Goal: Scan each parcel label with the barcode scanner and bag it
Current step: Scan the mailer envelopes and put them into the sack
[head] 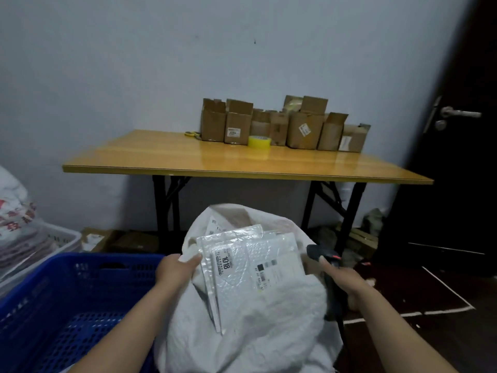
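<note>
left hand (174, 267) gripping bubble mailer (250, 267) over half-filled sack (242, 332), right hand (344, 281) clutching barcode scanner (320, 254); blue crate (53, 292) apparently emptied.

Two bare forearms reach forward from the bottom edge. The left hand (176, 270) is closed, thumb pointing right. The right hand (340, 278) is curled closed, index finger extended forward.

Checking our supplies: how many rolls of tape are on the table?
1: a yellow tape roll stands on the table, in front of the cardboard boxes. More could be hidden behind or inside them.
</note>
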